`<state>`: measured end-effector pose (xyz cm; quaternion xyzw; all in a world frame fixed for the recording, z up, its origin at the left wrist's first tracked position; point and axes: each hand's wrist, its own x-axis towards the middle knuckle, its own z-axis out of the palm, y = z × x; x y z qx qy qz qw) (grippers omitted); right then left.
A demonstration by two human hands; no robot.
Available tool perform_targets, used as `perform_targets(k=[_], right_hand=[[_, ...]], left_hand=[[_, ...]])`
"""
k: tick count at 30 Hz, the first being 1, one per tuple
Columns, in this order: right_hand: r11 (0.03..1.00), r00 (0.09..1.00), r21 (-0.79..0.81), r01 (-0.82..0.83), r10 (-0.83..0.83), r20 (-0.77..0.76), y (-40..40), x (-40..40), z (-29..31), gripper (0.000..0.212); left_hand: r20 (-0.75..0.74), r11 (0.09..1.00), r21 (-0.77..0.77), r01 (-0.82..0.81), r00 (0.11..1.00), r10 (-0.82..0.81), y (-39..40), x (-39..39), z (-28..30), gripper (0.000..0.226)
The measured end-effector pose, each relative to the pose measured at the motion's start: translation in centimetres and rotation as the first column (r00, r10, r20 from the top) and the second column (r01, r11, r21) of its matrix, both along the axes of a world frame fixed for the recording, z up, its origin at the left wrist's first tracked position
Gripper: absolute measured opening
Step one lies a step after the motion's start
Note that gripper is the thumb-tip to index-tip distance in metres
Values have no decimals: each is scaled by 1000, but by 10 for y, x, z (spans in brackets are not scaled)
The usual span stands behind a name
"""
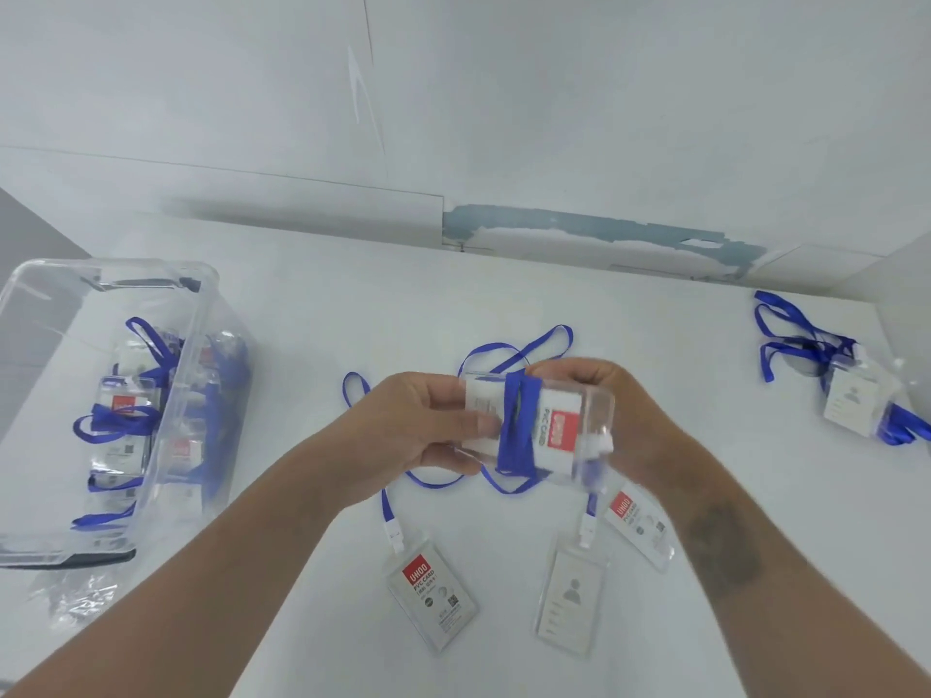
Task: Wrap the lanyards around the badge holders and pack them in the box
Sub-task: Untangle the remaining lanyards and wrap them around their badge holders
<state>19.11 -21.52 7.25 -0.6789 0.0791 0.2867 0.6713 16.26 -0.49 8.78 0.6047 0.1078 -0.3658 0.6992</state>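
A clear badge holder (559, 430) with a red-labelled card is held above the table's middle, lying sideways. Its blue lanyard (514, 425) is wound round it in a few turns. My left hand (433, 425) grips the holder's left end, thumb on top. My right hand (604, 395) holds the right end from behind. Loose lanyard loops (524, 350) trail onto the table behind the hands. The clear plastic box (166, 445) stands at the left with several wrapped holders inside.
Three unwrapped badge holders lie near me: one (433, 596) at centre, one (572, 602) right of it, one (637, 521) under my right wrist. Another holder (856, 395) with tangled lanyard sits at the far right. Crumpled plastic wrap (75, 602) lies in front of the box.
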Motion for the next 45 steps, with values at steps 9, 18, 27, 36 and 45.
perform_targets(k=[9,18,27,36,45], right_hand=[[829,949,-545,-126,260,176,35,-61,-14,23],[746,831,-615,-253,494,257,7,-24,47,5],[961,994,273,-37,62,-85,15,-23,17,24],[864,938,392,317,-224,-265,27,-42,-11,67],[995,997,-76,-72,75,37,13,-24,9,28]], left_hand=[[152,805,414,-425,904,399,-1,-2,-24,15],[132,871,459,174,956,-261,13,-15,-7,21],[-43,992,-96,78,996,-82,19,-22,3,27],[-214,921,-36,-388,903,372,-7,-38,-1,17],[-22,967,155,-203,978,208,1,-29,12,25]])
